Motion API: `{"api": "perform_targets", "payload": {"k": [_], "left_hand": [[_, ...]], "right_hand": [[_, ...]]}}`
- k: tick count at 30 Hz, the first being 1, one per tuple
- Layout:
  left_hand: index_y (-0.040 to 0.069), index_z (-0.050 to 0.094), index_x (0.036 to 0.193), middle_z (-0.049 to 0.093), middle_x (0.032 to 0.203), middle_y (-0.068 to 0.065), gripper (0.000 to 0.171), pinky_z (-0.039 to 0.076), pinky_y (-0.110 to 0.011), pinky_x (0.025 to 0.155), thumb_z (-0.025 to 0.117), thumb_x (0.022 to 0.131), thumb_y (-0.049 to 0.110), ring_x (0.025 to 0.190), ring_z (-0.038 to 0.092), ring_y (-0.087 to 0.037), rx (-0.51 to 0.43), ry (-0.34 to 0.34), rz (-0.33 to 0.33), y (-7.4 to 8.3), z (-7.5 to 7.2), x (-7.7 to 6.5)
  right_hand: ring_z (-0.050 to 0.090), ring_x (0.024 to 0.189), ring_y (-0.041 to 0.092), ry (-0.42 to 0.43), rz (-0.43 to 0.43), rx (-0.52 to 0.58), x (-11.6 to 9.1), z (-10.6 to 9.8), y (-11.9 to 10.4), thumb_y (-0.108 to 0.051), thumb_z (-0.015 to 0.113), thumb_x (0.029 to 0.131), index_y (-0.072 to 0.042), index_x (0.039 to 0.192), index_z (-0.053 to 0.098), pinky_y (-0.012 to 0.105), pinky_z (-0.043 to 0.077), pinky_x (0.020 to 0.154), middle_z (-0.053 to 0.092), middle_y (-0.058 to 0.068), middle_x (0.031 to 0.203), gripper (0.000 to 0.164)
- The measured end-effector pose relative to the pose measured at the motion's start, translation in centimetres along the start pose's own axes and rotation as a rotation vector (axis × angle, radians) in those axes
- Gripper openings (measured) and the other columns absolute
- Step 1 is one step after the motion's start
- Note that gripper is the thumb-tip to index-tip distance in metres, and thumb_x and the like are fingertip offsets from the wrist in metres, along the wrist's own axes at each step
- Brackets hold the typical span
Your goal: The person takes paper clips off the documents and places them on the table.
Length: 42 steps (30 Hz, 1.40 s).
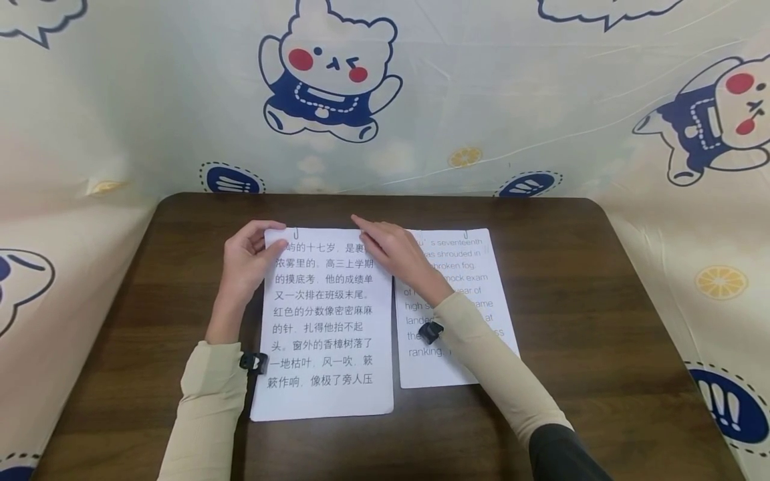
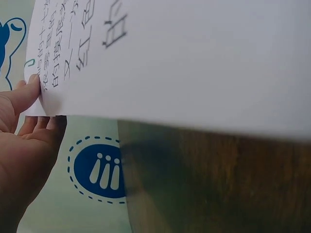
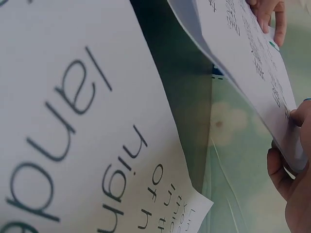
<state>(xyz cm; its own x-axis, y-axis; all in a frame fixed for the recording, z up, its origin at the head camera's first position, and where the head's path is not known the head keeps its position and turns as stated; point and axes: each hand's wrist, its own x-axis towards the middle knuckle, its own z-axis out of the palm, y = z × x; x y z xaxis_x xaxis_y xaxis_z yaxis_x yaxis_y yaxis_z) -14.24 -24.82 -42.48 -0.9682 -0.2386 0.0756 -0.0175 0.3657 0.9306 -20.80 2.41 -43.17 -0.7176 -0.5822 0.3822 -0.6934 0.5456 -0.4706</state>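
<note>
Chinese-text page (image 1: 321,321), pinched by left hand (image 1: 245,260) and right hand (image 1: 398,250) fingers (image 3: 279,169), beside English page (image 1: 480,288) partly behind sleeve (image 1: 487,347)

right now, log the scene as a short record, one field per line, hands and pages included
left hand: pinches the upper left corner of the Chinese page
right hand: grips that page's upper right corner
English page: right of the Chinese one, partly covered by the right sleeve
clips: one on each page's top edge, left clip, right clip
surface: dark wooden table
backdrop: cartoon-print sheet
</note>
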Motion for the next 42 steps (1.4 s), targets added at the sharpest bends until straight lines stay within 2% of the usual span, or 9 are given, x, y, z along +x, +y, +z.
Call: {"api": "perform_targets", "payload": {"k": [8,11,14,18,26,29,33,38,42], "left_hand": [[0.015,0.066,0.125,0.069,0.126,-0.012,0.032,0.056,-0.013,0.077,0.07,0.094,0.019,0.09,0.07,-0.006,0.0,-0.012,0.013,-0.2,0.1,0.0],[0.015,0.066,0.125,0.069,0.126,-0.012,0.032,0.056,-0.013,0.077,0.07,0.094,0.018,0.09,0.07,-0.005,0.004,-0.014,0.019,-0.3,0.2,0.0],[0.016,0.066,0.124,0.07,0.125,-0.01,0.031,0.057,-0.013,0.078,0.07,0.094,0.019,0.09,0.07,-0.006,0.0,-0.013,0.023,-0.4,0.2,0.0],[0.016,0.066,0.124,0.069,0.126,-0.009,0.031,0.057,-0.014,0.079,0.07,0.094,0.019,0.091,0.07,-0.007,0.004,-0.007,0.023,-0.4,0.3,0.0],[0.011,0.067,0.124,0.07,0.124,-0.013,0.031,0.056,-0.012,0.079,0.071,0.093,0.014,0.091,0.069,-0.006,-0.022,0.0,0.029,-0.3,0.3,0.0],[0.008,0.066,0.125,0.069,0.122,-0.017,0.032,0.056,-0.011,0.076,0.07,0.093,0.01,0.088,0.067,-0.007,-0.037,-0.006,0.03,-0.3,0.4,0.0],[0.009,0.066,0.126,0.069,0.123,-0.016,0.032,0.055,-0.011,0.076,0.07,0.093,0.011,0.088,0.068,-0.007,-0.037,-0.007,0.023,-0.4,0.5,-0.1],[0.012,0.067,0.124,0.07,0.122,-0.012,0.031,0.056,-0.012,0.076,0.071,0.093,0.016,0.088,0.069,-0.006,-0.021,0.007,0.009,-0.2,0.5,-0.1],[0.013,0.067,0.124,0.071,0.123,-0.009,0.032,0.056,-0.012,0.076,0.071,0.093,0.018,0.087,0.069,-0.005,-0.009,0.014,-0.005,-0.3,0.4,-0.2]], "right_hand": [[0.064,0.083,0.017,0.046,0.093,0.16,-0.3,0.5,0.0,-0.019,0.053,0.104,-0.012,0.142,0.056,0.027,0.052,0.083,0.065,0.008,0.138,0.039],[0.07,0.093,0.019,0.052,0.139,0.234,-0.3,0.6,-0.1,-0.019,0.054,0.104,-0.013,0.142,0.057,0.028,0.054,0.093,0.066,0.007,0.137,0.039],[0.068,0.117,0.019,0.056,0.18,0.291,-0.3,0.6,-0.1,-0.019,0.056,0.103,-0.014,0.141,0.058,0.031,0.052,0.105,0.067,0.007,0.136,0.038],[0.065,0.124,0.02,0.066,0.247,0.351,-0.3,0.7,-0.3,-0.02,0.058,0.102,-0.016,0.139,0.06,0.033,0.049,0.109,0.068,0.006,0.134,0.037],[0.066,0.107,0.012,0.164,0.395,0.529,-0.3,0.6,-0.8,-0.024,0.06,0.101,-0.024,0.134,0.065,0.032,0.049,0.105,0.074,0.004,0.112,0.033],[0.067,0.099,0.013,0.229,0.41,0.595,-0.4,0.3,-0.3,-0.021,0.06,0.101,-0.023,0.134,0.065,0.025,0.051,0.091,0.075,0.008,0.105,0.033],[0.068,0.094,0.025,0.29,0.407,0.688,-0.8,-0.9,0.7,-0.016,0.059,0.102,-0.021,0.138,0.061,0.019,0.052,0.08,0.074,0.015,0.105,0.037],[0.063,0.089,0.035,0.304,0.403,0.691,-1.8,-3.7,0.9,-0.009,0.057,0.102,-0.008,0.14,0.055,0.021,0.051,0.078,0.072,0.023,0.106,0.038],[0.062,0.086,0.028,0.285,0.438,0.645,-2.9,-5.7,0.3,-0.007,0.056,0.102,0.002,0.132,0.051,0.022,0.05,0.082,0.071,0.025,0.106,0.032]]}}
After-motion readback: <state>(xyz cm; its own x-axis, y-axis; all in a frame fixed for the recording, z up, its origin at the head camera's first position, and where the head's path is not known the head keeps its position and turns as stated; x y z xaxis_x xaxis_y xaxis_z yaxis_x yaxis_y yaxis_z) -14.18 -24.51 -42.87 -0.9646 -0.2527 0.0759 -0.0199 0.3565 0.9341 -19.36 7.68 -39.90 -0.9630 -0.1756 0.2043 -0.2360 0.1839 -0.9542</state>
